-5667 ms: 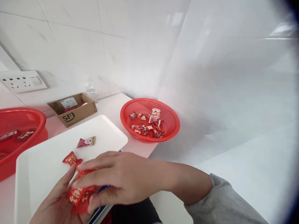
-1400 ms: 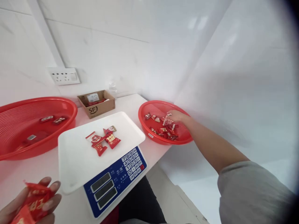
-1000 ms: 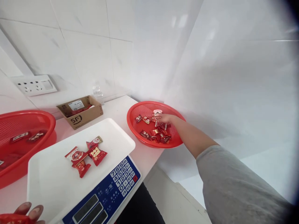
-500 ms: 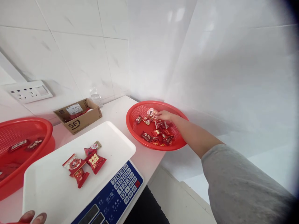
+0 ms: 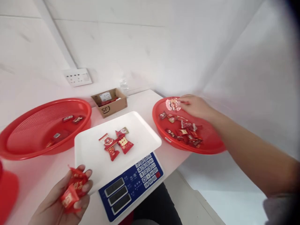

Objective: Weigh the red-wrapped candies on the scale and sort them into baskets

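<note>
My left hand (image 5: 61,200) sits at the lower left, fingers curled round a bunch of red candy packets (image 5: 72,190). My right hand (image 5: 195,106) reaches into the right red basket (image 5: 211,148) and pinches a round pink-and-red lollipop (image 5: 172,104) by its stick. Loose red candies (image 5: 185,129) lie in that basket. Several red candy packets (image 5: 116,143) rest on the white pan (image 5: 93,156) of a blue-faced scale (image 5: 131,184) between my hands.
A large red basket (image 5: 28,150) holding a few packets stands at the left. An open cardboard box (image 5: 109,103) and a small clear bottle (image 5: 123,85) sit by the tiled wall under a socket plate (image 5: 78,77). The counter edge runs just right of the scale.
My right hand has taken hold of the lollipop in the right basket and raised it slightly. My left hand with its packets has come back up into view. The camera swung left.
</note>
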Action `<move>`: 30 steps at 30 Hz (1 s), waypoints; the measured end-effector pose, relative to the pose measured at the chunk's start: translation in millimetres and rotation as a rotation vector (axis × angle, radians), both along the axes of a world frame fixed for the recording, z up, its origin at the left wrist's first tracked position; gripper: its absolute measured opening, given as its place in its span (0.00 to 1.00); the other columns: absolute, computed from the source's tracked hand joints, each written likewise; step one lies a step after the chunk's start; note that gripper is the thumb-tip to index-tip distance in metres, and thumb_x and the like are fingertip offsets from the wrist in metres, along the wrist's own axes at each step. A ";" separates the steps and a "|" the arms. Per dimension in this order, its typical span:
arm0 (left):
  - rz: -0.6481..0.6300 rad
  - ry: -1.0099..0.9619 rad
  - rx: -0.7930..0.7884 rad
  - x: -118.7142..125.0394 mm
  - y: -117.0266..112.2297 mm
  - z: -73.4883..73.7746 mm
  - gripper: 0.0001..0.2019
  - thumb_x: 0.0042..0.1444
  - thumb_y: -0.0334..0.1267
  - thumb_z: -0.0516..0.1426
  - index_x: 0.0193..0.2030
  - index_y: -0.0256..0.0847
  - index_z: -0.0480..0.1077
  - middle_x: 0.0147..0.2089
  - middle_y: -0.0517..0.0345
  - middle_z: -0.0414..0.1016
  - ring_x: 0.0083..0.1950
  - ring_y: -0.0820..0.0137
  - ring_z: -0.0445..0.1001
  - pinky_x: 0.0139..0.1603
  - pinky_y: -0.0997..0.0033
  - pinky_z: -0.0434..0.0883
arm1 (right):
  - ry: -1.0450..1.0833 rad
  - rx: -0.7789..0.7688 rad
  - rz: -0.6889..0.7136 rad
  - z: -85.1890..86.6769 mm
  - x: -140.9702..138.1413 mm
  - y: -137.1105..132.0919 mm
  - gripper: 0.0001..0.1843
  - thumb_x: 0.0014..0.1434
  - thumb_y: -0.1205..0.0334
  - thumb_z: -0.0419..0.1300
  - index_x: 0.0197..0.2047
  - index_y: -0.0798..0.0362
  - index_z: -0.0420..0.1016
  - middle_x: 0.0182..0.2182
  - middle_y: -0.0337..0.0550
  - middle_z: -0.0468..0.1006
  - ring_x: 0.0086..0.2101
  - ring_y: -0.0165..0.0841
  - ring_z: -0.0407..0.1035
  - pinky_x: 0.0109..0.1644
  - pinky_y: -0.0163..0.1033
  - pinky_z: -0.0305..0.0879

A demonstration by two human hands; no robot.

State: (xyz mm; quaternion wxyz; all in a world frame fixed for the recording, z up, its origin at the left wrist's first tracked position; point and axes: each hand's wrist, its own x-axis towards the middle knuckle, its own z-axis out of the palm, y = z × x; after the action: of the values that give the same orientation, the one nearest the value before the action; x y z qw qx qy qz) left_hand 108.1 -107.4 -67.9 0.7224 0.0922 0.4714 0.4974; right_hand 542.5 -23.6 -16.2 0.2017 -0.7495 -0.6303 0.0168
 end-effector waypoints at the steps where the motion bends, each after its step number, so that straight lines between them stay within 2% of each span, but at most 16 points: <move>1: 0.027 0.010 -0.009 4.4 -1.5 5.7 0.10 0.52 0.30 0.55 0.41 0.41 0.70 0.36 0.54 0.71 0.26 0.75 0.69 0.15 0.82 0.65 | 0.024 0.035 0.037 8.8 -13.5 -4.1 0.18 0.60 0.59 0.50 0.51 0.53 0.73 0.53 0.45 0.69 0.51 0.35 0.64 0.57 0.38 0.55; 3: 0.065 0.018 -0.050 10.7 -2.7 15.5 0.08 0.53 0.30 0.53 0.40 0.38 0.70 0.35 0.52 0.70 0.24 0.75 0.68 0.14 0.81 0.64 | 0.190 0.098 0.102 22.5 -41.8 -9.9 0.17 0.57 0.57 0.54 0.49 0.47 0.74 0.53 0.39 0.70 0.49 0.35 0.66 0.55 0.41 0.60; 6: 0.104 0.005 -0.074 12.0 -3.8 26.1 0.07 0.55 0.31 0.51 0.37 0.37 0.70 0.34 0.52 0.69 0.23 0.75 0.67 0.14 0.81 0.63 | 0.324 0.034 0.279 26.4 -83.5 -7.1 0.19 0.56 0.53 0.55 0.51 0.42 0.72 0.54 0.36 0.69 0.47 0.36 0.69 0.51 0.43 0.65; 10: 0.102 -0.034 -0.038 6.2 -7.5 33.4 0.08 0.55 0.31 0.50 0.37 0.38 0.70 0.34 0.51 0.70 0.23 0.74 0.67 0.14 0.81 0.63 | 0.386 -0.083 0.525 1.9 -125.1 20.5 0.20 0.56 0.55 0.56 0.52 0.42 0.71 0.54 0.39 0.68 0.48 0.36 0.68 0.54 0.44 0.64; 14: 0.101 -0.047 -0.033 3.5 -11.6 34.2 0.07 0.55 0.30 0.51 0.36 0.37 0.69 0.33 0.51 0.70 0.24 0.74 0.67 0.14 0.80 0.63 | 0.631 -0.327 0.504 -28.2 -141.1 53.5 0.18 0.56 0.55 0.56 0.50 0.45 0.73 0.55 0.42 0.69 0.49 0.37 0.67 0.51 0.43 0.68; 18: 0.116 -0.046 -0.057 0.2 -14.8 30.4 0.06 0.53 0.30 0.53 0.36 0.37 0.70 0.34 0.51 0.70 0.24 0.74 0.67 0.15 0.80 0.64 | 0.839 -0.522 0.488 -42.1 -146.7 70.7 0.15 0.58 0.56 0.55 0.47 0.45 0.75 0.52 0.40 0.72 0.51 0.35 0.66 0.51 0.40 0.68; 20: 0.119 -0.045 -0.055 -3.7 -16.7 27.4 0.06 0.53 0.30 0.54 0.37 0.37 0.70 0.34 0.52 0.70 0.24 0.74 0.67 0.15 0.80 0.64 | 0.827 -0.537 0.513 -43.0 -152.3 73.3 0.15 0.59 0.56 0.54 0.47 0.45 0.75 0.52 0.41 0.73 0.50 0.35 0.67 0.50 0.40 0.68; 23: 0.109 -0.050 -0.040 -10.5 -20.1 23.0 0.06 0.51 0.30 0.56 0.37 0.38 0.70 0.35 0.52 0.70 0.25 0.74 0.67 0.16 0.80 0.64 | 0.696 -0.530 0.599 -39.1 -163.0 73.1 0.15 0.59 0.55 0.53 0.46 0.46 0.76 0.51 0.41 0.73 0.50 0.36 0.67 0.48 0.41 0.68; 27: 0.106 -0.062 -0.044 -15.3 -23.2 19.7 0.07 0.49 0.30 0.57 0.37 0.39 0.70 0.36 0.53 0.70 0.26 0.74 0.68 0.16 0.81 0.64 | 0.333 -0.441 0.718 -29.6 -175.6 65.7 0.14 0.58 0.56 0.54 0.42 0.48 0.77 0.48 0.43 0.75 0.48 0.38 0.67 0.51 0.44 0.64; 30: 0.106 -0.071 -0.054 -15.3 -24.8 19.8 0.08 0.49 0.30 0.58 0.37 0.39 0.70 0.36 0.54 0.70 0.26 0.74 0.68 0.16 0.81 0.64 | 0.133 -0.346 0.850 -24.3 -186.3 50.8 0.17 0.58 0.54 0.54 0.47 0.52 0.75 0.51 0.49 0.71 0.52 0.40 0.63 0.56 0.47 0.58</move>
State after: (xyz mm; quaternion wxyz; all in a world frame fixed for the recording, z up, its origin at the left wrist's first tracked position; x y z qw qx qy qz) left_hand 92.8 -132.2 -48.1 0.7135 0.0298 0.4628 0.5252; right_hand 356.3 27.2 -40.5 0.0886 -0.4446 -0.8553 0.2510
